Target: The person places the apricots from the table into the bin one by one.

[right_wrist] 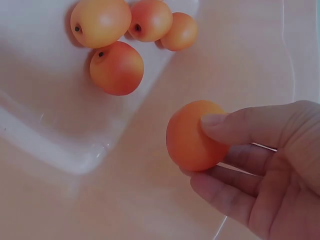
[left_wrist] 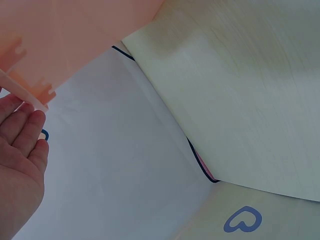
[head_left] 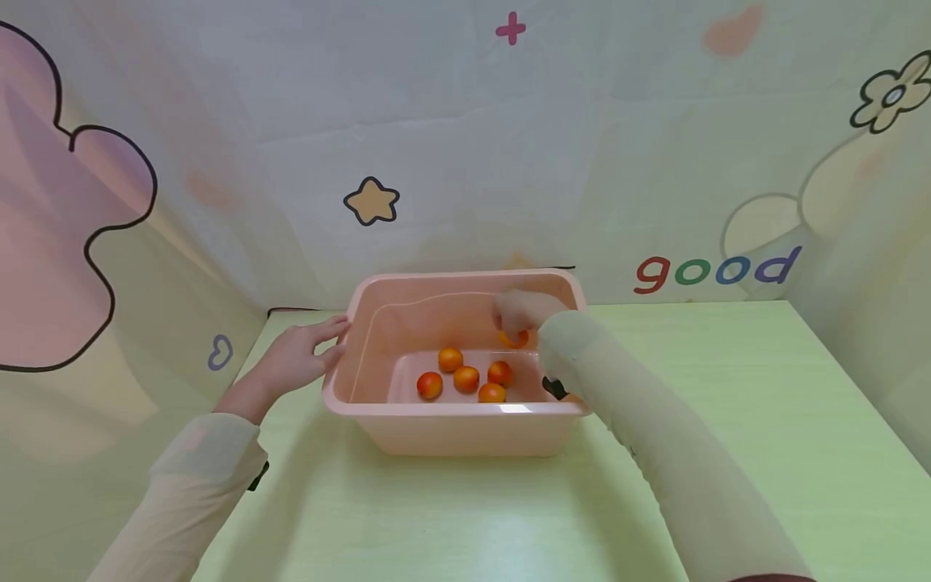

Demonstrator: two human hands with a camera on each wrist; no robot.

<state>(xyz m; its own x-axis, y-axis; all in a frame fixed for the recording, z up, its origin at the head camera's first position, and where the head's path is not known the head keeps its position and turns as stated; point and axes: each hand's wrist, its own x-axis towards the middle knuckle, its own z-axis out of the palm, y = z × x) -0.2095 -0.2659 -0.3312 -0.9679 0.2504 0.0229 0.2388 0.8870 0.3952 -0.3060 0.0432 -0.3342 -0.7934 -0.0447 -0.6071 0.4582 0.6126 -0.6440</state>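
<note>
A pink plastic basin (head_left: 465,432) stands on the table, with several small round orange-red fruits (head_left: 466,379) lying on its floor. My right hand (head_left: 529,311) is inside the basin near its far right corner. It pinches one smooth orange fruit (right_wrist: 195,135) between thumb and fingers, held above the loose fruits. Dark stem spots show on several of the loose fruits (right_wrist: 117,68). At the basin's left side my left hand (head_left: 301,352) holds the rim. In the left wrist view, the left fingers (left_wrist: 30,125) reach up under the rim's edge (left_wrist: 22,90); the thumb is hidden there.
The light green table (head_left: 698,404) extends around the basin on the near side and to the right. A pale printed cloth (head_left: 465,162) with a star and the word "good" hangs close behind the basin, and also along the left side.
</note>
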